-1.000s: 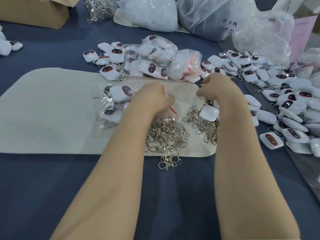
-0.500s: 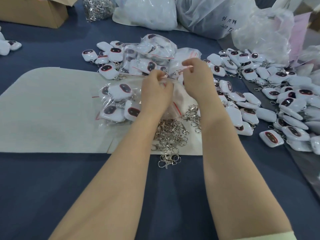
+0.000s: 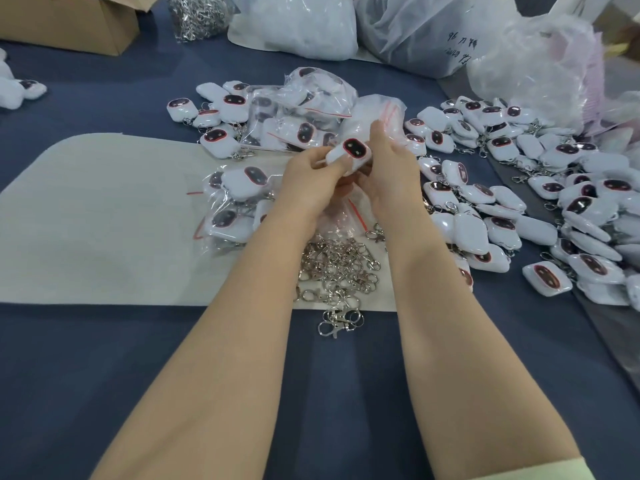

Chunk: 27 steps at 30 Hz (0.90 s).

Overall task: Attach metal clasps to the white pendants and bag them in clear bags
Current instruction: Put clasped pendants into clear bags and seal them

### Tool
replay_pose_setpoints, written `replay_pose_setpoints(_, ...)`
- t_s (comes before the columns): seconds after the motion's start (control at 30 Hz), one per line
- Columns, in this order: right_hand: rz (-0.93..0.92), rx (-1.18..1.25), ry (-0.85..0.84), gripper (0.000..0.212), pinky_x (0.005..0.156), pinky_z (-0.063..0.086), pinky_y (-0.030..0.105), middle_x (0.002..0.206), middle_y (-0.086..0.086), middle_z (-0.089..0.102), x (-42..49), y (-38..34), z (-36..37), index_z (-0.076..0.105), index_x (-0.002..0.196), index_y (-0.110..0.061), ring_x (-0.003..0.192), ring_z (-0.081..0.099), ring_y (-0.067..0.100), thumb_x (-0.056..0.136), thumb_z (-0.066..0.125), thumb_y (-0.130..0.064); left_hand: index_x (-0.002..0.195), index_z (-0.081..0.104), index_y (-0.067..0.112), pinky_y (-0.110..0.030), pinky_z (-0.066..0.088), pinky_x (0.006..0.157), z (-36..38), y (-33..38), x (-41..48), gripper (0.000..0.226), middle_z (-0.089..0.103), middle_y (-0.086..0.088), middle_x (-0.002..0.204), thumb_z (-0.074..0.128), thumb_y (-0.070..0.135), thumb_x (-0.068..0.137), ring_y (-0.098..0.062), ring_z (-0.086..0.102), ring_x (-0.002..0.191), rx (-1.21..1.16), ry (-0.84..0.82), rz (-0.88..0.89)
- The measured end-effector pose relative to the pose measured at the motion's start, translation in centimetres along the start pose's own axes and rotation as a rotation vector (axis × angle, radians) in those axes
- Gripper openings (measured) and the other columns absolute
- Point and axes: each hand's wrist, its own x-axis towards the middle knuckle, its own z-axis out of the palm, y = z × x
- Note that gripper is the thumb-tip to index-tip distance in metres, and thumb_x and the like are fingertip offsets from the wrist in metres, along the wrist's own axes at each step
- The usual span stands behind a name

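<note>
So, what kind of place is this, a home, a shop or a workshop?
Probably a small assembly and packing workshop, though it could be piecework at home. Signs: the heap of identical white pendants, the loose metal clasps on the mat, and the big plastic sacks and cardboard box behind.

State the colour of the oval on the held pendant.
Dark oval with a red rim on the white pendant; head view.

Both hands, left hand (image 3: 313, 178) and right hand (image 3: 391, 171), hold one white pendant (image 3: 349, 152) above the clasp pile (image 3: 337, 268).
</note>
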Motion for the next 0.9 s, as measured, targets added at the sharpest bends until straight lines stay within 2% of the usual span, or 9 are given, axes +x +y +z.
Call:
replay_pose_setpoints(0.1, 0.023, 0.059, -0.115, 0.017, 0.075, 0.048, 0.043, 0.088, 0.021, 0.063, -0.3, 0.6, 0.8, 0.067, 0.086, -0.007, 0.081, 0.058, 0.03, 0.093, 0.061, -0.02, 0.093, 0.066, 0.014, -0.038, 0.054, 0.069, 0.0, -0.2, 0.1, 0.011, 0.068, -0.009, 0.087, 0.058, 0.006, 0.089, -0.022, 0.061, 0.07, 0.127, 0.109, 0.046)
replay_pose_setpoints(0.2, -0.031, 0.016, -0.187, 0.017, 0.072, 0.052, 0.041, 0.093, 0.022, 0.065, -0.5, 1.1, 1.2, 0.067, 0.102, -0.003, 0.082, 0.061, 0.029, 0.09, 0.064, -0.015, 0.073, 0.06, 0.026, -0.036, 0.054, 0.073, 0.0, -0.4, 0.2, 0.024, 0.066, -0.001, 0.077, 0.057, 0.01, 0.091, -0.02, 0.062, 0.073, 0.201, 0.149, 0.097)
replay_pose_setpoints(0.27, -0.049, -0.01, -0.177, 0.012, 0.067, 0.05, 0.037, 0.088, 0.018, 0.062, -0.5, 1.3, 1.1, 0.065, 0.097, -0.006, 0.078, 0.059, 0.027, 0.089, 0.065, -0.015, 0.075, 0.062, 0.021, -0.034, 0.055, 0.073, 0.0, -0.5, 0.2, 0.018, 0.067, -0.001, 0.075, 0.059, 0.013, 0.091, -0.019, 0.065, 0.075, 0.258, 0.097, 0.116)
replay_pose_setpoints(0.33, -0.066, -0.017, -0.187, 0.003, 0.067, 0.049, 0.037, 0.088, 0.016, 0.061, -0.4, 1.5, 0.8, 0.063, 0.091, -0.011, 0.08, 0.059, 0.027, 0.089, 0.065, -0.013, 0.092, 0.065, 0.013, -0.04, 0.056, 0.083, 0.2, -0.5, 0.1, 0.006, 0.07, -0.006, 0.087, 0.059, 0.016, 0.092, -0.022, 0.068, 0.086, 0.262, 0.052, 0.101)
replay_pose_setpoints(0.5, -0.122, 0.015, -0.254, 0.007, 0.074, 0.051, 0.039, 0.088, 0.015, 0.061, -0.3, 1.9, 0.5, 0.063, 0.089, -0.013, 0.085, 0.06, 0.028, 0.088, 0.066, -0.008, 0.11, 0.057, 0.01, -0.042, 0.054, 0.09, 0.2, -0.7, 0.4, 0.018, 0.068, -0.011, 0.105, 0.058, 0.013, 0.092, -0.025, 0.067, 0.097, 0.229, 0.075, 0.069)
replay_pose_setpoints(0.63, -0.1, 0.026, -0.254, 0.007, 0.077, 0.051, 0.044, 0.091, 0.02, 0.062, -0.3, 1.8, 0.5, 0.063, 0.094, -0.01, 0.085, 0.06, 0.03, 0.088, 0.066, -0.006, 0.106, 0.056, 0.01, -0.033, 0.057, 0.083, 0.2, -0.9, 0.6, 0.013, 0.067, -0.011, 0.103, 0.057, 0.011, 0.093, -0.022, 0.068, 0.094, 0.181, 0.074, 0.063)
replay_pose_setpoints(0.73, -0.081, 0.043, -0.291, 0.008, 0.069, 0.053, 0.037, 0.09, 0.02, 0.064, -0.4, 1.6, 0.5, 0.064, 0.099, -0.006, 0.081, 0.062, 0.028, 0.093, 0.06, -0.008, 0.094, 0.055, 0.015, -0.027, 0.058, 0.074, 0.2, -1.0, 0.8, 0.005, 0.067, -0.006, 0.094, 0.056, 0.01, 0.093, -0.018, 0.069, 0.084, 0.133, 0.087, 0.045)
replay_pose_setpoints(0.83, -0.084, 0.031, -0.307, 0.014, 0.062, 0.051, 0.03, 0.089, 0.016, 0.064, -0.3, 1.5, 0.5, 0.065, 0.097, -0.007, 0.075, 0.06, 0.023, 0.098, 0.051, -0.01, 0.087, 0.055, 0.019, -0.039, 0.057, 0.084, 0.1, -1.1, 1.2, 0.009, 0.065, -0.004, 0.088, 0.057, 0.011, 0.091, -0.025, 0.069, 0.091, 0.096, 0.122, 0.021)
replay_pose_setpoints(0.9, -0.097, 0.016, -0.299, 0.014, 0.071, 0.05, 0.036, 0.093, 0.018, 0.064, -0.3, 1.6, 0.5, 0.064, 0.098, -0.007, 0.083, 0.059, 0.027, 0.099, 0.05, -0.009, 0.084, 0.055, 0.019, -0.039, 0.057, 0.084, 0.2, -1.2, 1.2, 0.011, 0.064, -0.002, 0.084, 0.058, 0.011, 0.09, -0.026, 0.069, 0.091, 0.081, 0.127, 0.024)
